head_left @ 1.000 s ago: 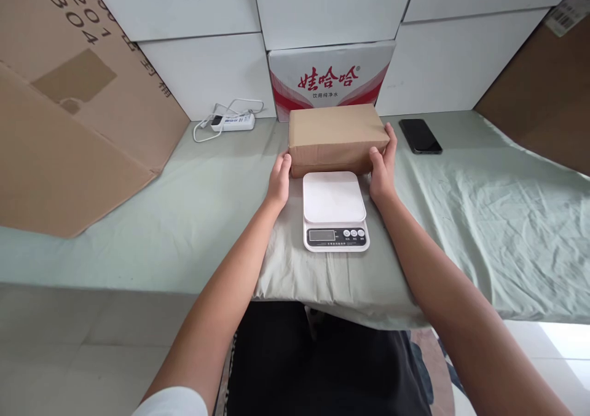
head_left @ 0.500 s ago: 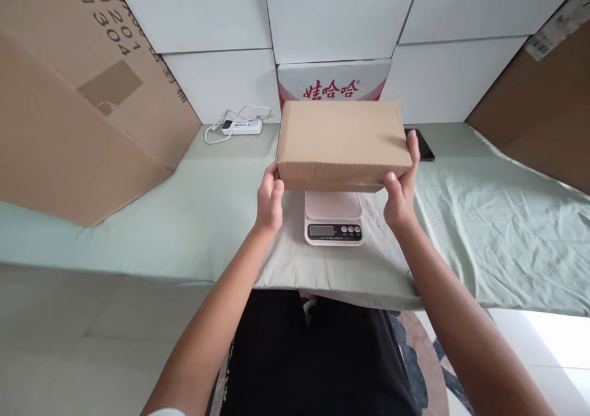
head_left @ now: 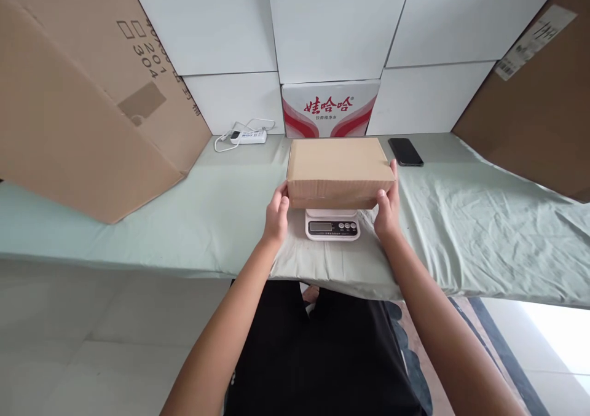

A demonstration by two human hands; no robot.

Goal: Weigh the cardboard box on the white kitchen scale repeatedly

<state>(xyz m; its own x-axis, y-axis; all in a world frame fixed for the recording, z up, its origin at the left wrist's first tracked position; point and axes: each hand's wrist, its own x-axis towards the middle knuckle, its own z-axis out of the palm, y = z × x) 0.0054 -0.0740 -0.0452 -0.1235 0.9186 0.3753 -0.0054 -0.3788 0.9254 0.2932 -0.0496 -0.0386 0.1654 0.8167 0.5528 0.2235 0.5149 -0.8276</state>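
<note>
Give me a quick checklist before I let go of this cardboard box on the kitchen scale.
1. Brown cardboard box over the white digital kitchen scale: ok.
2. Box fully resting on the platform: cannot tell, its underside is hidden.
3. Box level: ok.
4. Left hand and right hand hold the box ends: ok.
5. Scale display unobstructed: ok; reading: cannot tell, too small.
6. Black phone apart from the box: ok.

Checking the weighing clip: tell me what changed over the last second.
The cardboard box, first on the cloth behind the scale, was lifted and brought toward the person, now over its platform. Left hand and right hand kept gripping its ends. Scale, phone and power strip stayed put.
</note>
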